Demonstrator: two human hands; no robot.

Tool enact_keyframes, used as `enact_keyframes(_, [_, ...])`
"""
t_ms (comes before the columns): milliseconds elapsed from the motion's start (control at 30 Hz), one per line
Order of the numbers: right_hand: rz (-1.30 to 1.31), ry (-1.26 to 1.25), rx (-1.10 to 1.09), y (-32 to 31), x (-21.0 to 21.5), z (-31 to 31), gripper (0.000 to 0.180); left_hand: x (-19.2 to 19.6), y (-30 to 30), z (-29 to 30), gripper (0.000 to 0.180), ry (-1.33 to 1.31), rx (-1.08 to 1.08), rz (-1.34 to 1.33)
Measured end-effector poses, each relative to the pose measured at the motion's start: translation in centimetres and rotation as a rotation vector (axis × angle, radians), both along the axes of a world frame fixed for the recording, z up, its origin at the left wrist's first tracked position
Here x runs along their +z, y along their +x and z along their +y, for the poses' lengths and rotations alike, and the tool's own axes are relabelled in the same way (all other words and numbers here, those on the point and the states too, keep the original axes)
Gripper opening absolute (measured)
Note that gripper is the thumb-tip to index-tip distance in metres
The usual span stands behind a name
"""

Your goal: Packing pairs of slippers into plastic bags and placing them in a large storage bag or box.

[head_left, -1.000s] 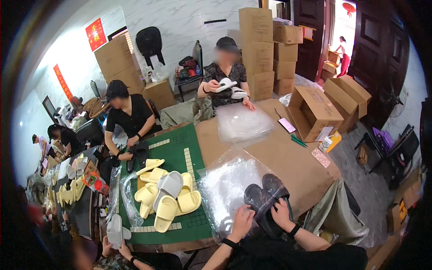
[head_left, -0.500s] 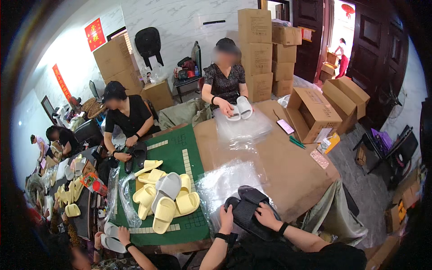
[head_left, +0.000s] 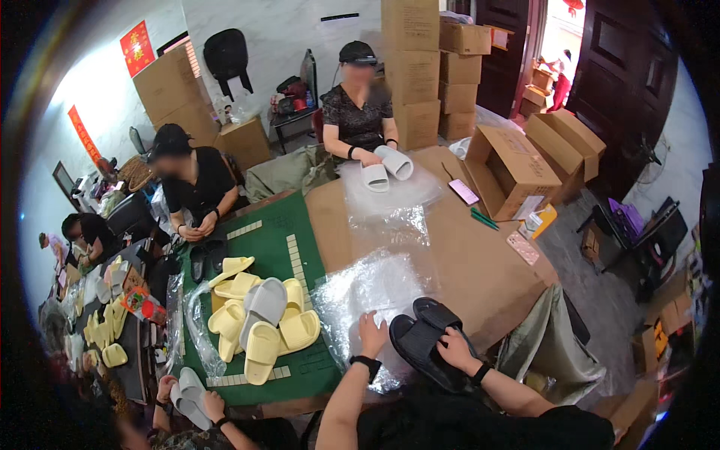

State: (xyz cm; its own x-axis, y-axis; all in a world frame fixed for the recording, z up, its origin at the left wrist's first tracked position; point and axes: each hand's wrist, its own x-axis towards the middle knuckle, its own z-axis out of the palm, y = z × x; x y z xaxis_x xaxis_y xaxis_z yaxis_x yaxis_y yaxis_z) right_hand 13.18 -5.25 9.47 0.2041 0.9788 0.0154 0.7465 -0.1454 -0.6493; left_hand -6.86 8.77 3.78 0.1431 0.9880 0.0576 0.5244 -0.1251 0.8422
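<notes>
A pair of black slippers (head_left: 431, 341) lies near the table's front edge. My right hand (head_left: 456, 351) grips them, its fingers reaching over the straps. To the left of the slippers, my left hand (head_left: 372, 337) is off them and rests on the stack of clear plastic bags (head_left: 371, 289). Its thumb and forefinger are apart, and nothing shows between them. The bags spread over the brown tabletop from my hands toward the middle.
Yellow slippers (head_left: 262, 352) and grey slippers (head_left: 264, 304) are heaped on a green mat (head_left: 315, 367) at left. Co-workers handle slippers across the table and at left. A phone (head_left: 463, 192), green scissors (head_left: 484, 218) and an open carton (head_left: 514, 169) occupy the far right.
My left hand has let go of the black slippers and moved onto the plastic bags. My right hand still holds the pair. The person opposite has shifted the light grey slippers.
</notes>
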Motion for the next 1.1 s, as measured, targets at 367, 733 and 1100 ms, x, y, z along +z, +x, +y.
enact_keyframes(367, [-0.022,0.036,0.067,0.6,-0.9,-0.7,0.021,-3.4,2.0,5.0,0.038,0.208,-0.603,0.848])
enact_keyframes(733, [-0.003,0.129,0.137,0.5,-1.7,1.0,0.016,1.7,-0.7,3.8,0.043,0.452,-0.572,0.382])
enact_keyframes(1100, [-0.221,0.164,0.049,0.8,1.2,2.2,0.016,5.9,-0.3,-1.6,0.056,0.584,-0.584,0.402])
